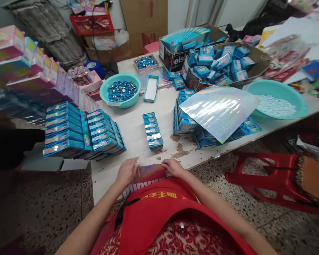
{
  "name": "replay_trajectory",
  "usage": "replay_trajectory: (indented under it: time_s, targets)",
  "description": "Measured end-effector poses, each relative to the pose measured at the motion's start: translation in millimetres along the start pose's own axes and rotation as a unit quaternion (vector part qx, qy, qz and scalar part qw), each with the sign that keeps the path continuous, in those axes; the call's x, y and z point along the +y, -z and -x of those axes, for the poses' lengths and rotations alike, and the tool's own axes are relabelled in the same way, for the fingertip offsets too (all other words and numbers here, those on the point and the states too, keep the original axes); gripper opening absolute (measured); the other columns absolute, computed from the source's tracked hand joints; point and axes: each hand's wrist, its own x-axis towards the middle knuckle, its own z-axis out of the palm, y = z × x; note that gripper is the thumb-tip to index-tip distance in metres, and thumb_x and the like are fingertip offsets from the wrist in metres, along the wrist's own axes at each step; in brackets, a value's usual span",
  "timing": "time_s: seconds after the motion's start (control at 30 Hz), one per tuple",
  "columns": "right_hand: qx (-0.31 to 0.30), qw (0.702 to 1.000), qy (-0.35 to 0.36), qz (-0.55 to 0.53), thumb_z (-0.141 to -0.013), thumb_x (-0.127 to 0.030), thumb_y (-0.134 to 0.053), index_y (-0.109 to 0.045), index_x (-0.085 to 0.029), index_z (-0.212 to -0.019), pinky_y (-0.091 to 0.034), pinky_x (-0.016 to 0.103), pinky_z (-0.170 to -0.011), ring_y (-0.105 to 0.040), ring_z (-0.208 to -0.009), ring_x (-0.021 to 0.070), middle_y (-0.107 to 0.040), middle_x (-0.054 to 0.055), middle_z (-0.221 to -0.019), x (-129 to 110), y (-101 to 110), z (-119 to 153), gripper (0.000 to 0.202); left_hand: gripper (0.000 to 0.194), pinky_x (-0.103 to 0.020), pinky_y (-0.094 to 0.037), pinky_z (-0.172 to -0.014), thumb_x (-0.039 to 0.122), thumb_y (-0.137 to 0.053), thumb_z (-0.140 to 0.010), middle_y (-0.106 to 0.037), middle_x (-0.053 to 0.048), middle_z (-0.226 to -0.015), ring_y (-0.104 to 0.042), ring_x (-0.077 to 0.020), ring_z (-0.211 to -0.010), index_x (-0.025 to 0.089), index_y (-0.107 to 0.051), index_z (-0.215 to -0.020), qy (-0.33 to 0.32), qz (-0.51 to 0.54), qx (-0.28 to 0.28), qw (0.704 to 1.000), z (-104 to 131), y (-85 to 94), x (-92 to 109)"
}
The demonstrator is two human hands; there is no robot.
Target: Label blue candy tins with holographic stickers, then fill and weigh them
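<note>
At the table's near edge, right in front of my red apron, lies a shiny iridescent film sheet [153, 171] that mirrors red. My right hand [173, 167] pinches its right end between closed fingers. Over the sheet's left end is my left hand [128, 173], its fingers smeared by motion, so their grip cannot be made out. Beneath the sheet, a row of narrow pale strips [145, 184] shows, partly hidden by the apron. Just beyond my hands stands a short row of small blue boxes [152, 130] with glossy tops.
Stacked blue boxes [66, 132] stand left; more stacks [184, 118] at right lie partly under a clear holographic sheet [220, 108]. Farther back are a teal bowl of blue pieces [122, 90], a carton of blue packs [223, 63] and a teal basin [278, 101]. A red stool [266, 177] is right.
</note>
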Motion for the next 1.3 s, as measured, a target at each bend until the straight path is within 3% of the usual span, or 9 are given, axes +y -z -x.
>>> replay_trajectory:
  time_s: [0.07,0.2,0.33,0.43,0.6,0.9,1.07,1.2,1.3]
  targets:
    - [0.009,1.0,-0.018,-0.011,-0.087,-0.024,-0.052,-0.067,-0.02,-0.07,-0.032,0.021,-0.057,-0.054,-0.062,0.0125,-0.064,0.0,-0.065,1.0,-1.9,-1.9,0.023,0.039,-0.035,-0.04,-0.093,0.035,-0.045,-0.089,-0.061,-0.01,-0.124,-0.055,-0.0235,-0.112,0.019,-0.055,-0.123,-0.066,0.067,-0.056,0.994,-21.4,-11.3,25.4]
    - [0.022,0.997,-0.06,-0.032,-0.087,-0.023,-0.052,-0.065,-0.018,-0.07,-0.036,0.021,-0.058,-0.054,-0.063,0.0121,-0.064,-0.001,-0.065,3.2,-10.6,1.1,0.022,0.032,-0.031,-0.044,-0.079,0.036,-0.042,-0.09,-0.071,-0.007,-0.098,-0.062,-0.0218,-0.091,0.018,-0.066,-0.102,-0.083,0.164,-0.17,0.968,-45.5,-33.9,50.4]
    - [0.048,0.994,-0.09,-0.044,-0.089,-0.025,-0.048,-0.066,-0.018,-0.075,-0.042,0.021,-0.061,-0.059,-0.066,0.0134,-0.066,0.0,-0.069,2.0,-20.0,7.7,0.024,0.03,-0.027,-0.043,-0.077,0.035,-0.043,-0.089,-0.069,-0.005,-0.091,-0.061,-0.0189,-0.086,0.018,-0.068,-0.095,-0.094,0.225,-0.16,0.956,-53.2,-45.2,47.3]
    - [0.098,0.989,-0.103,-0.047,-0.092,-0.024,-0.042,-0.066,-0.018,-0.096,-0.048,0.025,-0.072,-0.063,-0.08,0.0161,-0.07,0.004,-0.086,0.0,-26.4,13.8,0.025,0.028,-0.027,-0.042,-0.078,0.029,-0.043,-0.088,-0.066,-0.006,-0.09,-0.059,-0.0177,-0.085,0.016,-0.067,-0.085,-0.099,0.226,-0.152,0.957,-56.8,-45.2,45.5]
    - [0.241,0.964,-0.016,0.109,-0.091,-0.028,-0.047,-0.055,-0.021,-0.126,-0.046,0.038,-0.092,-0.054,-0.109,0.0242,-0.059,0.013,-0.119,-1.9,-35.1,20.8,0.037,0.027,-0.027,-0.04,-0.077,0.025,-0.041,-0.089,-0.064,-0.005,-0.087,-0.057,-0.0167,-0.082,0.016,-0.065,-0.079,-0.09,0.232,-0.148,0.957,-61.2,-42.8,45.6]
    - [0.141,0.928,0.114,0.327,-0.089,-0.017,-0.049,-0.049,-0.018,-0.133,-0.035,0.041,-0.099,-0.04,-0.127,0.0282,-0.047,0.01,-0.141,6.2,-44.4,32.0,0.043,0.026,-0.025,-0.04,-0.077,0.026,-0.044,-0.087,-0.065,-0.003,-0.085,-0.057,-0.016,-0.083,0.017,-0.066,-0.078,-0.056,0.249,-0.147,0.956,-66.2,-53.7,42.0]
    - [0.175,0.934,0.122,0.285,-0.089,-0.025,-0.054,-0.063,-0.018,-0.108,-0.038,0.037,-0.092,-0.048,-0.116,0.0257,-0.06,0.011,-0.125,5.5,-42.5,29.8,0.022,0.024,-0.025,-0.041,-0.075,0.025,-0.046,-0.086,-0.066,-0.003,-0.086,-0.058,-0.0157,-0.081,0.017,-0.068,-0.08,-0.049,0.238,-0.151,0.958,-72.3,-59.0,40.9]
    - [0.161,0.965,0.052,0.2,-0.087,-0.024,-0.055,-0.062,-0.02,-0.081,-0.041,0.031,-0.073,-0.056,-0.082,0.0209,-0.067,0.007,-0.083,-4.8,-29.9,27.8,0.01,0.026,-0.028,-0.042,-0.08,0.023,-0.044,-0.087,-0.066,-0.006,-0.089,-0.058,-0.0184,-0.086,0.016,-0.068,-0.081,-0.038,0.225,-0.144,0.963,-72.1,-57.9,42.1]
    - [0.176,0.982,-0.012,0.064,-0.086,-0.023,-0.055,-0.057,-0.02,-0.075,-0.041,0.028,-0.068,-0.056,-0.073,0.0179,-0.063,0.003,-0.073,-17.1,-10.1,30.4,0.012,0.026,-0.035,-0.038,-0.092,0.028,-0.044,-0.089,-0.064,-0.008,-0.104,-0.054,-0.0222,-0.103,0.017,-0.067,-0.096,-0.047,0.244,-0.099,0.964,-63.7,-48.1,46.7]
